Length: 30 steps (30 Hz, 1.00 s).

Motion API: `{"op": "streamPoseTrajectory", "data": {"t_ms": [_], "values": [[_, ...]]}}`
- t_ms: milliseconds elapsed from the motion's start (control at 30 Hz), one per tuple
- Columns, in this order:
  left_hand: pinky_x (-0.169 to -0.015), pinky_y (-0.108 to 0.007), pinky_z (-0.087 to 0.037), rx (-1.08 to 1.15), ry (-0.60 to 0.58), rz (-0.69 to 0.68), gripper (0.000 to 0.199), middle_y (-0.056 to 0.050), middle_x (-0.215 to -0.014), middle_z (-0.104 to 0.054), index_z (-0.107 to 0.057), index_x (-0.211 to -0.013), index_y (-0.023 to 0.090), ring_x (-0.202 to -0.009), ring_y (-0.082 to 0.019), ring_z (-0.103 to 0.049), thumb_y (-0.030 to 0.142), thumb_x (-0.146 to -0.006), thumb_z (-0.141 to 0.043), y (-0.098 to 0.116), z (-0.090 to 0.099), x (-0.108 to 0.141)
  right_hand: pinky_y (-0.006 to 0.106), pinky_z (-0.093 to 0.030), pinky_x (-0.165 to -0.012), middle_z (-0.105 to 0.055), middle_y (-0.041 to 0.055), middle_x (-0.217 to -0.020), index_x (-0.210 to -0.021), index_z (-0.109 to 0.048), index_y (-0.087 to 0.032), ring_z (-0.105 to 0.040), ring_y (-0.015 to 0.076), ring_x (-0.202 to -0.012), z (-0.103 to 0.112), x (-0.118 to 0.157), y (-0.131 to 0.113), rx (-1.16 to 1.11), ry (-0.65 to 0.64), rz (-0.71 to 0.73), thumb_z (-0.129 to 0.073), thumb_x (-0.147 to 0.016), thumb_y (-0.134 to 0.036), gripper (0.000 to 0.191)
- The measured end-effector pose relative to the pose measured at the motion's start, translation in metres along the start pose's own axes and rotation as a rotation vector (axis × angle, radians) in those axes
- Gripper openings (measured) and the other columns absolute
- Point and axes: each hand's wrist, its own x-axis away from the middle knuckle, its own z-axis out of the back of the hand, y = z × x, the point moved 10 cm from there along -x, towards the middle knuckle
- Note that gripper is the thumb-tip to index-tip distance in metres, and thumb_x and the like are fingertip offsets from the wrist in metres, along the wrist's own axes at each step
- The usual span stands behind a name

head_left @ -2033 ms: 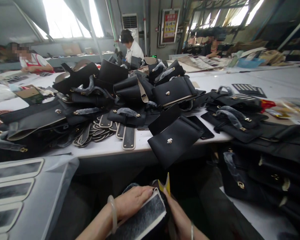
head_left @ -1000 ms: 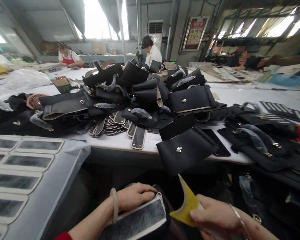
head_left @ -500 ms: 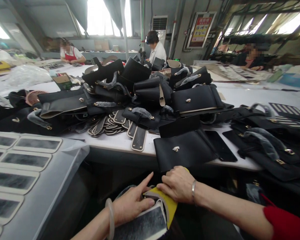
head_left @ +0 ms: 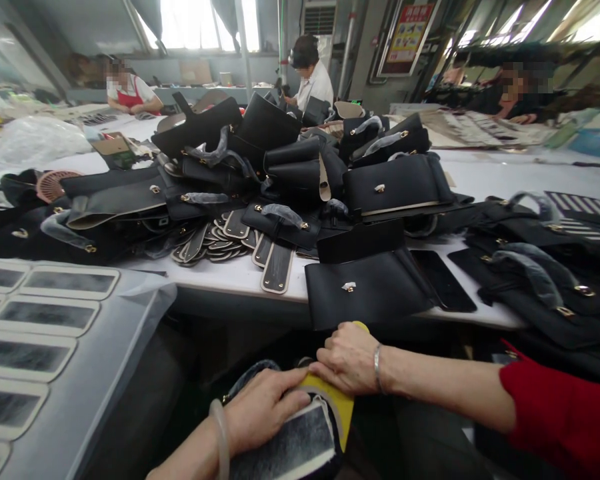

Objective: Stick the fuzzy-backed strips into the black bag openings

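At the bottom centre is a dark piece with a pale-edged panel (head_left: 300, 443), a yellow sheet (head_left: 347, 417) curving along its right side. My left hand (head_left: 267, 407), with a pale bangle at the wrist, lies over the panel's upper left, its fingers extended to the sheet's edge. My right hand (head_left: 347, 360) is closed around the upper part of the yellow sheet, which pokes out above the knuckles. Part of a plastic-wrapped handle (head_left: 253, 377) shows behind my left hand.
Black bags (head_left: 400, 190) are heaped on the white table (head_left: 220, 277), with pale-edged tabs (head_left: 279, 267) and a phone (head_left: 443, 280) near its edge. Pale-framed panels (head_left: 45, 313) lie on a grey surface at left. Three other people are farther back.
My left index finger, raised before, now lies lower against the yellow sheet. My right hand has shifted slightly left and up in view. The whole view has shifted a little.
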Motion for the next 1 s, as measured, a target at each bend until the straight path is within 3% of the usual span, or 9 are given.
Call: {"op": "streamPoseTrajectory", "data": {"t_ms": [300,533,767,900,1000], "values": [[-0.081,-0.026,-0.039,-0.097,-0.018,0.029,0.033,0.0,-0.103,-0.07,-0.061,-0.116,0.029,-0.098,-0.02,-0.065,0.043,-0.1,-0.037,0.004,-0.005,0.002,0.034,-0.042,-0.06,-0.074,0.0116,-0.08,-0.087,-0.068,-0.017,-0.071,0.027,-0.071,-0.002,0.011,-0.001,-0.051,-0.026,-0.122,-0.023,-0.102,-0.043,0.054],[-0.078,-0.028,-0.039,-0.171,0.015,-0.01,0.035,-0.002,-0.105,-0.071,-0.063,-0.11,0.027,-0.096,-0.021,-0.066,0.044,-0.1,-0.035,0.008,-0.006,0.006,0.035,-0.043,-0.06,-0.074,0.0108,-0.081,-0.087,-0.068,-0.018,-0.072,0.028,-0.073,-0.01,0.021,-0.009,-0.088,-0.024,-0.224,-0.02,-0.102,-0.042,0.056],[-0.083,-0.041,-0.046,-0.223,0.046,0.017,0.037,-0.006,-0.107,-0.073,-0.069,-0.113,0.03,-0.101,-0.034,-0.067,0.048,-0.095,-0.042,0.014,0.002,0.013,0.034,-0.044,-0.06,-0.074,0.0121,-0.079,-0.086,-0.068,-0.018,-0.072,0.0278,-0.071,-0.01,0.031,-0.021,-0.054,0.024,-0.359,-0.021,-0.102,-0.038,0.054],[-0.111,-0.044,-0.037,-0.093,0.16,0.074,0.052,-0.006,-0.138,-0.059,-0.058,-0.135,0.025,-0.129,-0.03,-0.054,0.052,-0.096,-0.038,-0.003,0.034,0.048,0.036,-0.043,-0.065,-0.074,0.0085,-0.082,-0.09,-0.068,-0.02,-0.071,0.0266,-0.076,-0.01,0.037,-0.025,-0.078,0.047,-0.364,-0.021,-0.103,-0.037,0.052],[-0.117,-0.039,-0.032,0.121,0.417,0.176,0.06,-0.009,-0.139,-0.058,-0.052,-0.14,0.017,-0.132,-0.024,-0.051,0.054,-0.098,-0.031,-0.048,0.063,0.111,0.039,-0.045,-0.075,-0.073,0.0068,-0.083,-0.084,-0.067,-0.021,-0.07,0.0251,-0.082,-0.013,0.039,-0.023,-0.111,0.064,-0.378,-0.017,-0.104,-0.038,0.057]]}}
